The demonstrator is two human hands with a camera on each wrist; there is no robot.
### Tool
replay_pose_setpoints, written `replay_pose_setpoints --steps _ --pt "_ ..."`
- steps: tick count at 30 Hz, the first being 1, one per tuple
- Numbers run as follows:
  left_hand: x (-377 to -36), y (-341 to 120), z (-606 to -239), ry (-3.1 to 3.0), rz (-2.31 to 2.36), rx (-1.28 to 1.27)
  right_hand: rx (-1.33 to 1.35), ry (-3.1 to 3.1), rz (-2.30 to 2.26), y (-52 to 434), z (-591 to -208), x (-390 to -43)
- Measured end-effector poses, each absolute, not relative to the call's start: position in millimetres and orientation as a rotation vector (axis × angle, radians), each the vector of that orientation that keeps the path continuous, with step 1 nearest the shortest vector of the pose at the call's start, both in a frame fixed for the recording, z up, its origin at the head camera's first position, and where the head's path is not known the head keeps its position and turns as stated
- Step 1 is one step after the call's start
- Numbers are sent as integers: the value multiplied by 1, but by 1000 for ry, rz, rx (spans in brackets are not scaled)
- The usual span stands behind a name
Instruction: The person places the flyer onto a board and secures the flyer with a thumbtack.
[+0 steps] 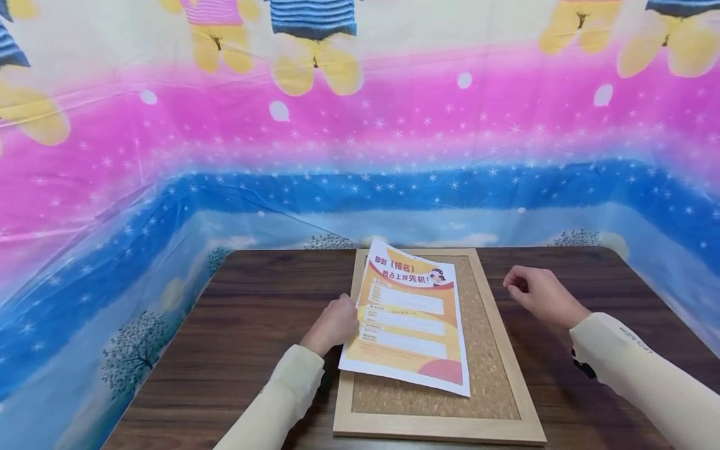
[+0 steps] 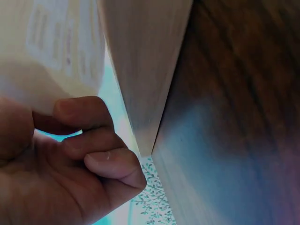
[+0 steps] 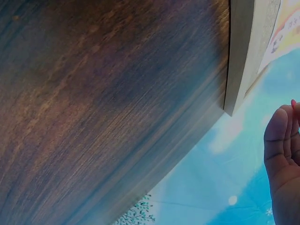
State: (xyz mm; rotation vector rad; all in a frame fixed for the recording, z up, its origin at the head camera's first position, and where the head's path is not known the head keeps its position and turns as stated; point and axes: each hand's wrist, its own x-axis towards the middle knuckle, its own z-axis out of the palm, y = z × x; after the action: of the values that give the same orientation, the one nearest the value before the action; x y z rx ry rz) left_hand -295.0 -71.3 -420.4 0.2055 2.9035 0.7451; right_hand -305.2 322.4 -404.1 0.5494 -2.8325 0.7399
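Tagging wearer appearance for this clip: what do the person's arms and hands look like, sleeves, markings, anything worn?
Both arms wear long, pale cream sleeves that end at the wrist. The right sleeve carries a small line of dark lettering near the cuff, too small to read, and a dark strap or band shows under that forearm. The left sleeve is plain. The left hand and right hand are bare, without gloves; no rings visible.

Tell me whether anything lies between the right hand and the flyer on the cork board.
Nothing visible does. Between the right hand and the flyer lie only bare tabletop, the cork board's wooden frame and open cork. The left hand grips the flyer's far edge.
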Motion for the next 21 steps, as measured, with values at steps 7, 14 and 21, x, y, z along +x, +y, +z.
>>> replay_pose_setpoints --steps 7,14,21 --pt "-293 -73 -419 2872 759 308 549 -2814 774 311 -403 -317" --pt "-288 -68 -425 2866 821 353 540 -2800 883 284 -407 -342" --pt "-283 -61 -428 2857 869 424 485 -2845 1014 250 -405 -371"
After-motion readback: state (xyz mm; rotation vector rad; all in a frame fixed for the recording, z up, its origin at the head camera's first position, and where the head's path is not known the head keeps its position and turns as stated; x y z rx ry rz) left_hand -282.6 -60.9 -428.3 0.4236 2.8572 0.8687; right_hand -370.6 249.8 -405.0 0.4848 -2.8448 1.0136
